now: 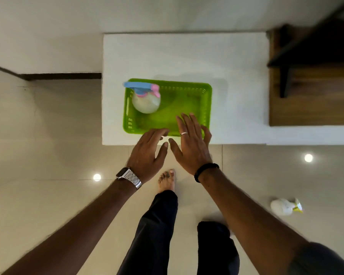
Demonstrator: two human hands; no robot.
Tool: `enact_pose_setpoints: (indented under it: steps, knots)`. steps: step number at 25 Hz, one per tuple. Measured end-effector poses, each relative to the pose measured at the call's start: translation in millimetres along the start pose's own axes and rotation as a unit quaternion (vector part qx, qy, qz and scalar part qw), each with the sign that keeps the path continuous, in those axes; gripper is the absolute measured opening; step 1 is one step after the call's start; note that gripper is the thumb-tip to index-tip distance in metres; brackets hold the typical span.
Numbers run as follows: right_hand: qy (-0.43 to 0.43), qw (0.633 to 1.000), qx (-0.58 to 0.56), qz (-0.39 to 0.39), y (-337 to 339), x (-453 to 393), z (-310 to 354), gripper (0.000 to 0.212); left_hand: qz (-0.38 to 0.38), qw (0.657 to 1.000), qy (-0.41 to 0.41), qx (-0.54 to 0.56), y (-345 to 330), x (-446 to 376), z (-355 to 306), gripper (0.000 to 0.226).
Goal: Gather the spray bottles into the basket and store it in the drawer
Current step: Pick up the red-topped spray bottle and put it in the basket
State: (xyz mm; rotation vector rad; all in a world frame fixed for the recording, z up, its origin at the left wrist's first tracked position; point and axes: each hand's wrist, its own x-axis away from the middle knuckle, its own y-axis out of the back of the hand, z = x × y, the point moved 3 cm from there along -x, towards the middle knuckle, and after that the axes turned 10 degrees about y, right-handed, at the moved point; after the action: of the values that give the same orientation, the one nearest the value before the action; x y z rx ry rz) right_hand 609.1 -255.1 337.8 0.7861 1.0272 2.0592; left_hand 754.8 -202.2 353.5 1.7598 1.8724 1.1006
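Note:
A green plastic basket sits on a white cabinet top. Inside its left end stands a white spray bottle with a blue and pink trigger head. A second white spray bottle with a yellow head lies on the floor at the lower right. My left hand hovers at the basket's near rim, fingers apart, holding nothing. My right hand is spread flat over the basket's near right part, also holding nothing.
A dark wooden shelf unit stands to the right of the cabinet. Glossy beige floor tiles surround it. My bare foot and dark trouser legs are just in front of the cabinet edge.

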Motion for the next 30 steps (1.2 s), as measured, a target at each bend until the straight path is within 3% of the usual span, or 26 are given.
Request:
enact_pose_setpoints:
  steps: [4, 7, 11, 17, 22, 30]
  knots:
    - [-0.075, 0.997, 0.019, -0.013, 2.3, 70.0, -52.5, 0.068, 0.059, 0.994, -0.078, -0.059, -64.0, -2.0, -51.9, 0.035]
    - [-0.139, 0.990, 0.003, -0.034, 2.5, 126.5, -91.5, 0.074, 0.078, 0.990, -0.091, -0.078, -113.8, -1.8, -95.1, 0.037]
    - [-0.233, 0.972, -0.014, -0.022, -7.9, 220.4, -151.0, 0.075, 0.148, 0.966, -0.156, -0.141, -197.1, 25.8, -155.5, 0.045]
    - [-0.389, 0.918, -0.075, -0.020, -30.2, 387.1, -247.9, 0.074, 0.305, 0.866, -0.229, -0.324, -309.9, 82.1, -195.8, 0.054]
    - [-0.497, 0.862, -0.096, -0.033, -54.5, 532.6, -317.4, 0.074, 0.331, 0.818, -0.295, -0.367, -416.5, 127.0, -265.0, 0.055]
    - [-0.624, 0.762, -0.152, -0.080, -114.0, 683.7, -404.4, 0.071, 0.401, 0.716, -0.404, -0.404, -627.6, 236.0, -365.4, 0.063]
